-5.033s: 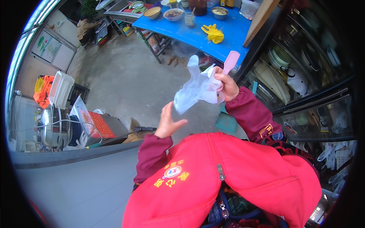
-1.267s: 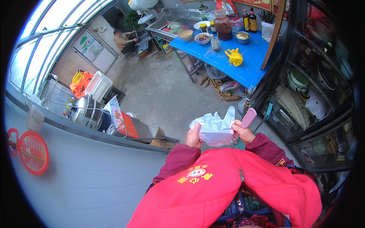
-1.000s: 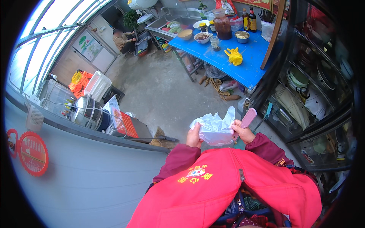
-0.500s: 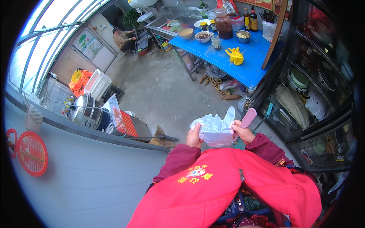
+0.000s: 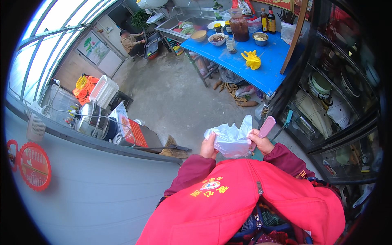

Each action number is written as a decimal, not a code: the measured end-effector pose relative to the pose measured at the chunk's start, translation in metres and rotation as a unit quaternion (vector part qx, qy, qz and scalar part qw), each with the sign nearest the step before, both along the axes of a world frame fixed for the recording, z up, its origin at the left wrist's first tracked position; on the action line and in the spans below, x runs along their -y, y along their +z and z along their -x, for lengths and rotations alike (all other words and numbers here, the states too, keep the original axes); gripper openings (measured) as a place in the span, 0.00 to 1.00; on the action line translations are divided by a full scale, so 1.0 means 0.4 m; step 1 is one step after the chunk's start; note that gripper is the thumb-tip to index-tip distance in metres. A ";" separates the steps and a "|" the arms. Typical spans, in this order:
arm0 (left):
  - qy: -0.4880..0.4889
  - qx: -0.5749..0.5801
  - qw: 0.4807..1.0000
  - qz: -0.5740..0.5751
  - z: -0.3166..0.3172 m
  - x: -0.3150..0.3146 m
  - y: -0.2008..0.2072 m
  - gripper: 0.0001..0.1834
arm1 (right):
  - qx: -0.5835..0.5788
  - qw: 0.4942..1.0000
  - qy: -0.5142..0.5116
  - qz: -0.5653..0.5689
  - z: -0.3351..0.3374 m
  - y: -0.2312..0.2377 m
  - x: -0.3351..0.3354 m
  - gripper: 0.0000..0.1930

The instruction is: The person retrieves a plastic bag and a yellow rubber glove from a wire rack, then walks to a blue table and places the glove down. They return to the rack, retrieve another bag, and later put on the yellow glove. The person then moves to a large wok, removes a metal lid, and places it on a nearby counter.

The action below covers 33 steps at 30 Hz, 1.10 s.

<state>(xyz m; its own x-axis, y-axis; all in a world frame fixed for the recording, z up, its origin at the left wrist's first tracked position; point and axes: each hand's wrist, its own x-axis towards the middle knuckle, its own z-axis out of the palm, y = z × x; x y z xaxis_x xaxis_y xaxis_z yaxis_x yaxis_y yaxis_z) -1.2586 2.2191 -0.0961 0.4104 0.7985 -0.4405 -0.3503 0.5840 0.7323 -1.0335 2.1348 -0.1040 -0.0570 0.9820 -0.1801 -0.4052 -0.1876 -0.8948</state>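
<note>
A thin, crumpled white plastic bag (image 5: pixel 232 141) is stretched between my two hands in front of my red vest. My left hand (image 5: pixel 209 147) pinches its left edge with the thumb on top. On the other side, my right hand (image 5: pixel 261 141) grips the bag's right edge between thumb and fingers. A pink, rounded handle (image 5: pixel 267 126) stands up right behind my right hand; whether the hand touches it I cannot tell. Close by is a teal-tipped stick (image 5: pixel 288 118).
A blue table (image 5: pixel 228 56) bears yellow gloves (image 5: pixel 252 60), bowls, jars and bottles. Beyond it is a sink (image 5: pixel 183 25), and a person (image 5: pixel 131 43) sits at the far left. A glass-doored cabinet (image 5: pixel 326 98) stands right; a broom (image 5: pixel 173 150) lies by the left partition.
My hands and the bag stay almost exactly in place. The view has shifted very slightly.
</note>
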 end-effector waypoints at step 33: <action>-0.152 0.096 0.975 -0.131 -0.040 0.019 0.152 0.31 | 0.002 0.998 -0.059 -0.019 -0.041 0.054 -0.018 0.10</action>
<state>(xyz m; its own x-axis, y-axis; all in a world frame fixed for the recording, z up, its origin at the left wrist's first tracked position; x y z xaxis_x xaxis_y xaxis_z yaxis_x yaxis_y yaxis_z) -1.2425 2.2115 -0.0355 0.7012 0.7011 -0.1295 -0.3355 0.4848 0.8077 -1.0171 2.1421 -0.0824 0.0605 0.9880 -0.1424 -0.4181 -0.1044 -0.9024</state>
